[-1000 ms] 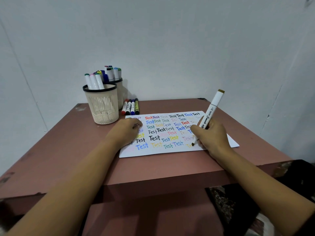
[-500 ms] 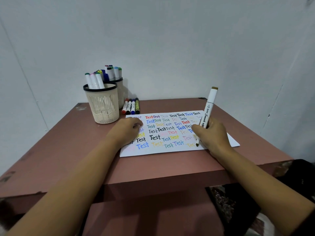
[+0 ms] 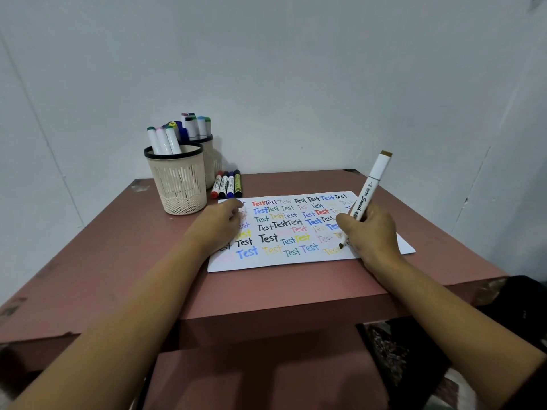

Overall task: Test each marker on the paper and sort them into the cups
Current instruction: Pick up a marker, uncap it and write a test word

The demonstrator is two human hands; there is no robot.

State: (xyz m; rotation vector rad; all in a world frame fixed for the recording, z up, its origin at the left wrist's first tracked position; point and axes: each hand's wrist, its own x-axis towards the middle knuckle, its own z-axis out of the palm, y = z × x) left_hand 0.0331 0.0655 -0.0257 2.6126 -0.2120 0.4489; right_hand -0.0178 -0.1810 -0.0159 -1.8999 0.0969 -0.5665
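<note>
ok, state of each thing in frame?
paper: flat on the table, covered in Test words.
brown marker: nib bare, tip at the paper, tilted.
right hand: grips the brown marker.
left hand: rests on the paper's left end.
front cup: upright, three markers inside.
back cup: upright, several markers inside.
four loose markers: capped, lying beside the cups.

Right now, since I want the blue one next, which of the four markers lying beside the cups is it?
The blue marker, third from the left, lying between the black marker and the olive-green marker.
</note>
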